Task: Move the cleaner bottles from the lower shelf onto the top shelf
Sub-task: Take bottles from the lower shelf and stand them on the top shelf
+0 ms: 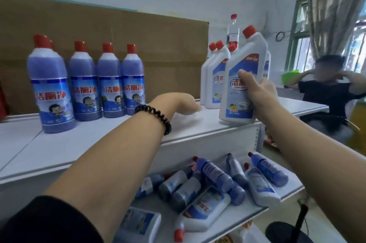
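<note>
Your left hand (pixel 185 104) and right hand (pixel 257 93) reach to the top shelf (pixel 95 139). Leftmost, blue bottles (pixel 85 84) stand upright, one nearly hidden. The left hand rests there, fingers bent out of sight: spread or curled, I cannot tell. The right hand grips a tilted white bottle (pixel 237 76) at the front edge, covering its label. Below, heaped bottles (pixel 215 175) lie blurred on the lower shelf (pixel 293 189).

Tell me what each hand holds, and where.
The right hand grips the white bottle around the middle of its body, over the label. The left hand holds nothing, just above the top shelf.
</note>
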Tool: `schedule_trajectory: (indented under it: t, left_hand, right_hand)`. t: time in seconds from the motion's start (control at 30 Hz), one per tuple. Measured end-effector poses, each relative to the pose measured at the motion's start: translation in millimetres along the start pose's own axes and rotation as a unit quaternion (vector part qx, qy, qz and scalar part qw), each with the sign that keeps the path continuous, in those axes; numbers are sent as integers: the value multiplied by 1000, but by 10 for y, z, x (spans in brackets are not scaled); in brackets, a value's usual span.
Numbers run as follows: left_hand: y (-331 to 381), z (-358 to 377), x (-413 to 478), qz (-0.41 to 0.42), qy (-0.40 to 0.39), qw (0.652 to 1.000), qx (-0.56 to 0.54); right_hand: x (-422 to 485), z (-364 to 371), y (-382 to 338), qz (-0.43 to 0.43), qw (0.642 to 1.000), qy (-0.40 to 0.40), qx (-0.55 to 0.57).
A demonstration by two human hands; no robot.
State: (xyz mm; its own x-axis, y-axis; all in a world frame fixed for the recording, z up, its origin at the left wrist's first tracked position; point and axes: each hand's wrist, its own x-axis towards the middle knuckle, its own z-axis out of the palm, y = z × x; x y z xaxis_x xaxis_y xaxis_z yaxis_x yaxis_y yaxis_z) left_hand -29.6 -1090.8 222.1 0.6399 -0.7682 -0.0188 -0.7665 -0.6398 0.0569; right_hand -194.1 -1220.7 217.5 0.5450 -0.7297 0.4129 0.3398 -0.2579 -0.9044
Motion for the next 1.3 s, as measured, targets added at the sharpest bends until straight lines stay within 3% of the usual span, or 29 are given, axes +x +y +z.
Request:
schedule_trajectory:
  t: [0.57,0.7,0.9,1.13,1.3]
  left_hand:
    - [634,72,375,-259,21,964,-59]
    - [719,144,371,-296,22,954,-52]
    - [774,75,429,-306,66,945,-97]
    - [888,27,671,-295,36,947,-122]
    - [879,125,714,-303,7,949,-85]
  right_hand:
    - [1699,-692,679,11,986,-169,-5]
    - [1870,-713,766,3,977,-212,-13]
    - [2089,-761,829,8,937,-344,-52]
    - [2110,-675,900,-19,959,-270,-79]
    - [2083,-649,921,-55,957,-263,-105]
